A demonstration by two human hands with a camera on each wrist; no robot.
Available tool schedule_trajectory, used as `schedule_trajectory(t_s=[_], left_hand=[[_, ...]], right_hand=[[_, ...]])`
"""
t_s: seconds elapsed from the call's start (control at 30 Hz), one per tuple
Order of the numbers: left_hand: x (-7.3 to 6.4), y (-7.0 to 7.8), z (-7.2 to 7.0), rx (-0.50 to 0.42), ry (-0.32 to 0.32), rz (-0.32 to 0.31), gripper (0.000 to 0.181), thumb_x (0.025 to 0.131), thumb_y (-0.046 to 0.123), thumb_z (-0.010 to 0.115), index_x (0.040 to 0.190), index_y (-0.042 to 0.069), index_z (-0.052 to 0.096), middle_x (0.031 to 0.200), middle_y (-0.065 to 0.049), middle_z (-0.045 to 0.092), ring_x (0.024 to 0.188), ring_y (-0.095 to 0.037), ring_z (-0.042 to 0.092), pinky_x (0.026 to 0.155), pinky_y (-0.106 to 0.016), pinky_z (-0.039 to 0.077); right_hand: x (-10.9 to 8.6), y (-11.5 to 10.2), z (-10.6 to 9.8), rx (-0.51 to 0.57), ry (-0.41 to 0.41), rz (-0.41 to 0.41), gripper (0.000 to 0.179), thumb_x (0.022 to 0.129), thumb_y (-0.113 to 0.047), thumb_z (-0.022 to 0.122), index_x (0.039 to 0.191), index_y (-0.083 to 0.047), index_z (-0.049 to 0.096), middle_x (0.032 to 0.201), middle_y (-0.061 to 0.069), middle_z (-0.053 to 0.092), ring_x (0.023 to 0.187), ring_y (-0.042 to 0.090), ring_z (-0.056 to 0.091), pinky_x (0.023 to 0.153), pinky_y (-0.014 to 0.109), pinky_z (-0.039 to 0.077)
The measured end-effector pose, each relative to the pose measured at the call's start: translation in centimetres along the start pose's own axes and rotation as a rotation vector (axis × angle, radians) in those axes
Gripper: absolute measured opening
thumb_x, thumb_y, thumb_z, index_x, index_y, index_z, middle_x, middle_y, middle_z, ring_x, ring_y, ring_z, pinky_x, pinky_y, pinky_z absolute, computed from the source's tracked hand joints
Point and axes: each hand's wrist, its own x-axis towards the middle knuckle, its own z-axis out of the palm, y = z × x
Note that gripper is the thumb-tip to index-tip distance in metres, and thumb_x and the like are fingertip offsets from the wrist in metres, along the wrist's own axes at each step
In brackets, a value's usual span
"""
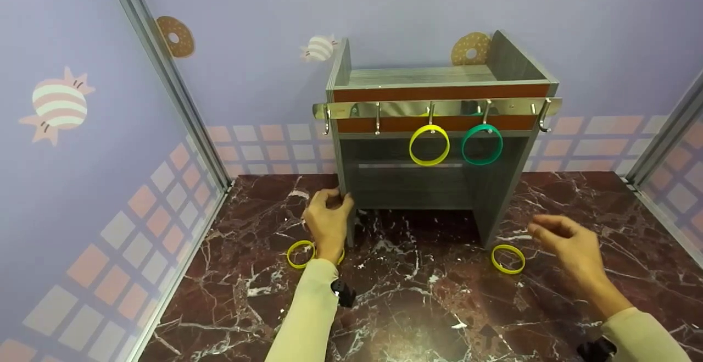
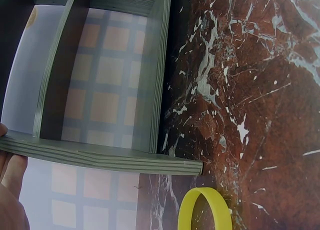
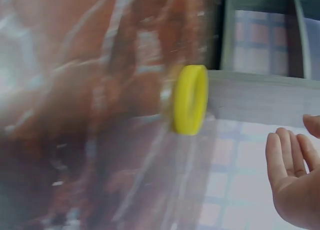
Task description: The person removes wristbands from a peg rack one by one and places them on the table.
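Note:
A small grey wooden shelf (image 1: 414, 186) stands on the table, with a metal hook rail (image 1: 395, 110) across its front. My left hand (image 1: 328, 220) grips the front edge of the shelf's left side panel (image 2: 115, 157), fingertips on either face of it. From the rail hang a yellow wristband (image 1: 412, 156) and a green wristband (image 1: 464, 156), each on its own hook. To the right of the shelf, my right hand (image 1: 574, 244) hovers empty with its fingers loosely bent. Just left of it a yellow wristband (image 3: 184, 100) lies near the shelf's right foot.
Another yellow band (image 1: 289, 262) lies by my left wrist, and part of a further one (image 1: 342, 256) peeks out behind that wrist. The dark red marbled table (image 1: 406, 307) meets patterned lilac walls (image 1: 258, 76) at the back and sides.

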Motion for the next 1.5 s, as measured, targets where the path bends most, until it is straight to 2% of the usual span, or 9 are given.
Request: schedule_trajectory(t_s=[0.2,0.43,0.63,0.9,0.97,1.17,1.37,1.5], left_hand=[[0.0,0.0,0.0,0.001,0.004,-0.008,0.013,0.077,-0.003,0.087,0.083,0.0,0.075,0.083,-0.009,0.074,0.071,-0.024,0.074,0.064,-0.036,0.062],[-0.1,0.2,0.0,0.001,0.0,-0.01,0.014,0.077,-0.003,0.087,0.084,-0.001,0.075,0.083,-0.009,0.074,0.071,-0.025,0.074,0.064,-0.038,0.062],[-0.2,0.2,0.1,-0.036,-0.001,-0.009,0.014,0.077,-0.006,0.086,0.083,-0.002,0.074,0.083,-0.01,0.073,0.073,-0.029,0.074,0.066,-0.047,0.063],[-0.2,0.2,0.1,-0.053,0.009,-0.008,0.013,0.077,-0.006,0.086,0.082,-0.003,0.074,0.082,-0.011,0.073,0.072,-0.029,0.074,0.066,-0.05,0.063],[-0.1,0.2,0.1,-0.052,0.008,-0.006,0.013,0.077,-0.005,0.086,0.082,-0.003,0.074,0.082,-0.012,0.073,0.072,-0.029,0.074,0.066,-0.052,0.063],[0.0,0.0,0.1,-0.03,0.01,0.014,0.013,0.076,-0.005,0.086,0.081,-0.003,0.074,0.082,-0.011,0.074,0.071,-0.029,0.074,0.064,-0.047,0.063],[0.0,0.0,0.1,-0.022,0.009,0.015,0.013,0.076,-0.005,0.086,0.081,-0.002,0.075,0.081,-0.01,0.074,0.07,-0.027,0.074,0.063,-0.045,0.063],[0.0,0.1,0.1,-0.017,-0.005,-0.002,0.013,0.077,-0.004,0.086,0.082,-0.001,0.075,0.082,-0.008,0.073,0.071,-0.026,0.075,0.063,-0.042,0.063]], right_hand=[[0.1,-2.6,0.0,0.073,0.065,-0.076,0.035,0.099,-0.017,0.078,0.128,0.003,0.072,0.101,-0.012,0.079,0.083,0.002,0.074,0.071,0.017,0.058],[0.3,-5.1,0.3,0.313,0.068,-0.116,0.035,0.096,-0.01,0.08,0.126,0.006,0.073,0.102,-0.004,0.08,0.082,0.009,0.077,0.066,0.019,0.059],[0.4,-7.1,1.1,0.374,0.055,-0.16,0.035,0.095,-0.009,0.081,0.125,0.008,0.072,0.104,0.001,0.08,0.083,0.012,0.077,0.07,0.021,0.06],[0.8,-9.6,2.4,0.456,0.006,-0.183,0.032,0.095,-0.006,0.08,0.122,0.009,0.072,0.105,0.004,0.08,0.082,0.016,0.078,0.07,0.023,0.061],[1.0,-10.1,2.7,0.487,-0.02,-0.192,0.034,0.095,-0.004,0.079,0.124,0.012,0.069,0.108,0.007,0.08,0.087,0.018,0.079,0.075,0.025,0.062],[1.6,-11.4,3.9,0.552,-0.084,-0.229,0.04,0.095,0.001,0.077,0.128,0.017,0.063,0.114,0.014,0.078,0.098,0.022,0.078,0.088,0.035,0.06],[1.9,-12.6,4.9,0.628,-0.098,-0.22,0.036,0.095,0.003,0.076,0.127,0.016,0.065,0.114,0.02,0.076,0.1,0.024,0.077,0.09,0.038,0.06],[2.2,-13.2,5.5,0.653,-0.076,-0.225,0.033,0.095,0.005,0.076,0.125,0.014,0.067,0.11,0.018,0.076,0.099,0.026,0.077,0.09,0.038,0.06]])
